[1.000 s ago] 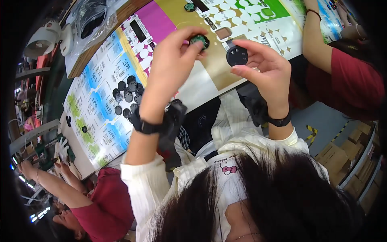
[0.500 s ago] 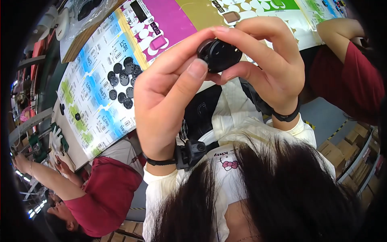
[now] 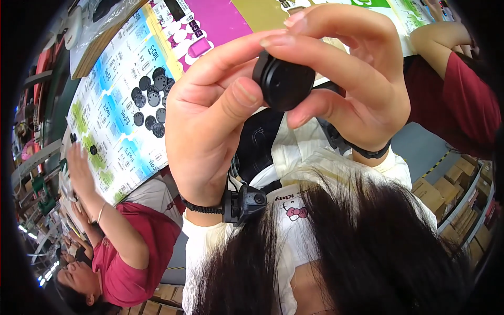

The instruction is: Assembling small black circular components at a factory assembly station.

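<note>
Between my two hands, close to the camera, is a thick black round plastic part (image 3: 289, 86) with a smooth face and a stepped rim. My left hand (image 3: 205, 121) is closed on its left side, the thumb against the rim and the index finger reaching over the top. From the other side my right hand (image 3: 362, 79) pinches it, index finger along the upper edge and thumb at the lower right. The part's underside is hidden. Several black discs with small holes (image 3: 153, 98) lie loosely grouped on the table left of my left hand.
Printed sheets (image 3: 123, 118) in white, blue and green cover the table, with a magenta panel (image 3: 220, 26) beyond. A wood-edged board (image 3: 97, 55) stands at upper left. Co-workers in red sit at left (image 3: 139, 252) and right (image 3: 470, 100). Cardboard boxes (image 3: 428, 194) fill shelving at lower right.
The black round part has turned, showing its smooth face more fully, and sits slightly lower. My right fingers have risen. The left co-worker's arm has swung toward the table.
</note>
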Action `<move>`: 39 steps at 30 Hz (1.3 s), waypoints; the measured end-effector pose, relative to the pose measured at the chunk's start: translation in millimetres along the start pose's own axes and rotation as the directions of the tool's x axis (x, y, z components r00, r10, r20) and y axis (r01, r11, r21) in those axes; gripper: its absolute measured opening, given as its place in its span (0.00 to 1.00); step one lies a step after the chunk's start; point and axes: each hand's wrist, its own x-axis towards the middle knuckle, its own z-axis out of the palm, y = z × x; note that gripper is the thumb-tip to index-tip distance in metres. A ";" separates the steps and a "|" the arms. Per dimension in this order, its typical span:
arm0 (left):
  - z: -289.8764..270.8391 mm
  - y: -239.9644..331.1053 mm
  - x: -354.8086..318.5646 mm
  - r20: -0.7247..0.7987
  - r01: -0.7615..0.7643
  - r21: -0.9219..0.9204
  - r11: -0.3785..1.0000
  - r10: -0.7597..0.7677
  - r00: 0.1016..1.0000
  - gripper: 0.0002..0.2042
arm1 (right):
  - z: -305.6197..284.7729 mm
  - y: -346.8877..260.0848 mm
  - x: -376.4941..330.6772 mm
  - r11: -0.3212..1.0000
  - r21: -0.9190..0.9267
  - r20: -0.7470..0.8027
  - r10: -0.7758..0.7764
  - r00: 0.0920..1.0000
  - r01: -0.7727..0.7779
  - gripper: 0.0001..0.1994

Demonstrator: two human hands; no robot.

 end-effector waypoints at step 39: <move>-268.1 -5.7 -29.5 -0.667 0.322 0.676 0.663 0.366 0.648 0.11 | 88.4 62.9 -16.5 0.905 0.160 0.309 0.333 0.891 -0.394 0.20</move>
